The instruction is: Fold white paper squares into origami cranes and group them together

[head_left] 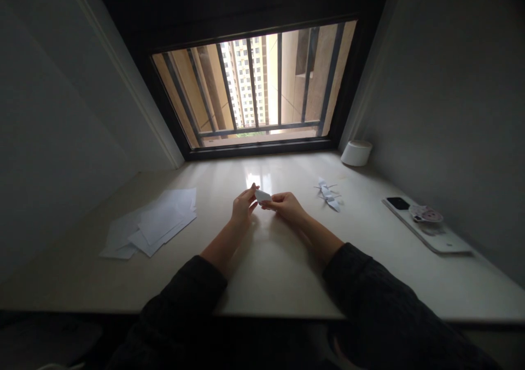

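A small piece of folded white paper (263,196) is held up between both hands over the middle of the pale sill. My left hand (244,203) pinches its left end, thumb and fingers closed. From the other side my right hand (287,205) grips the lower right edge, with the fingers curled in. The exact folds are too small to make out. To the right of my hands lie folded paper cranes (328,196), close together on the surface.
Loose white paper sheets (164,217) lie overlapping at the left. On the right rest a white phone (430,230) with a round grip on its back and, farther back by the wall, a white cylindrical object (356,154). A dark-framed window (262,150) borders the sill's far side.
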`<action>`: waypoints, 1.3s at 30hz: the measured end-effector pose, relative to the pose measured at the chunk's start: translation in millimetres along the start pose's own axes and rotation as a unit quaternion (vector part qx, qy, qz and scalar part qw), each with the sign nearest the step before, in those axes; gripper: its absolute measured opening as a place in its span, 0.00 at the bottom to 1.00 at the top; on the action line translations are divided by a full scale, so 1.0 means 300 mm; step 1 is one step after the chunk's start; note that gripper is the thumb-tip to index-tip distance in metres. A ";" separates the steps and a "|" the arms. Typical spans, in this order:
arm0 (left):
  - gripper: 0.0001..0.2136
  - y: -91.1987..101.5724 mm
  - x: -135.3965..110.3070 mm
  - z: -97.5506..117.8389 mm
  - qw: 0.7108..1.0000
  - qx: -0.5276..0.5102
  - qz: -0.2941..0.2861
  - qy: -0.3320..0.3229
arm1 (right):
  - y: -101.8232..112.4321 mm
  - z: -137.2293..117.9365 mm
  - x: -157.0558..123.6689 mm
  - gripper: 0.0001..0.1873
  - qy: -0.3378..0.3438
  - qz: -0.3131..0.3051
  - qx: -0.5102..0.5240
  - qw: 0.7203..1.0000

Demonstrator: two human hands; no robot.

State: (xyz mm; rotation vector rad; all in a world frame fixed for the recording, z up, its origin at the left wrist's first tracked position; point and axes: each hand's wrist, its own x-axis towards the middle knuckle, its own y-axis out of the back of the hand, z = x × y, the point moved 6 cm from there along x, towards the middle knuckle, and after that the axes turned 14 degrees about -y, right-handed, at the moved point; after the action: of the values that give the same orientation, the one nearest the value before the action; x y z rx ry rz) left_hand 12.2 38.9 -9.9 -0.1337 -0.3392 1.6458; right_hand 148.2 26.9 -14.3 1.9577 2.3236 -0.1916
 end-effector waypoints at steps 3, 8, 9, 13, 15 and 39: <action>0.22 -0.011 -0.003 0.017 0.998 0.042 -0.038 -0.036 | 0.013 0.012 0.005 0.21 -0.008 0.020 0.000 1.000; 0.20 -0.033 -0.005 0.031 0.986 0.102 -0.116 -0.055 | 0.025 0.020 0.008 0.19 -0.003 0.027 0.023 0.999; 0.19 -0.032 -0.004 0.032 0.986 0.106 -0.116 -0.055 | 0.022 0.017 0.007 0.19 0.000 0.021 0.025 0.999; 0.18 -0.022 0.000 0.027 0.992 0.082 -0.095 -0.031 | 0.012 0.002 -0.001 0.21 0.005 0.015 0.000 1.000; 0.17 -0.021 -0.001 0.023 0.994 0.065 -0.088 -0.007 | 0.011 -0.002 -0.001 0.21 0.002 0.018 -0.014 1.000; 0.20 -0.001 -0.017 0.070 0.977 0.145 0.023 -0.154 | -0.015 0.009 -0.003 0.16 -0.021 -0.006 0.052 0.998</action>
State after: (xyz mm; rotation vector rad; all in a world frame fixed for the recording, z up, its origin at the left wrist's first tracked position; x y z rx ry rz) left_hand 7.1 30.9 9.6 0.3390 -0.3284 1.7438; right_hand 143.8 24.9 -16.8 1.9660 2.3447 -0.3590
